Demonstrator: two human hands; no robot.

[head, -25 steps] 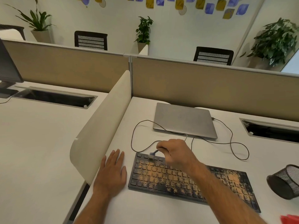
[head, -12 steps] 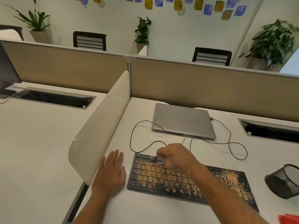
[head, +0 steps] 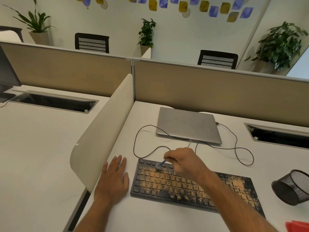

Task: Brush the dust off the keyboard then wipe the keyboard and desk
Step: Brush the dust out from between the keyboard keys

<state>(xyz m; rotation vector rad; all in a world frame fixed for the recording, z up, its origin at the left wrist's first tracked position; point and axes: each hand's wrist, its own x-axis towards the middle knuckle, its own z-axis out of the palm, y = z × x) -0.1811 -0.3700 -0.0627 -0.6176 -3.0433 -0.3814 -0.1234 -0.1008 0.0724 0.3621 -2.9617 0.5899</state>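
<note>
over the far left corner of a flat black keyboard dusted orange, the right hand pinches a small blue-handled brush, dusty keys running rightward along its length, while the flat, empty left hand rests on the white surface.

The flat black plastic keyboard looks matt, its keys coated with a rough, powdery orange dust. Behind it the closed silver laptop has a smooth, brushed-metal lid with a dull sheen, and the white desk is smooth and matt. The black pen cup lying on its side is open wire mesh, and the beige back partition looks cloth-covered with a metal top edge.
</note>
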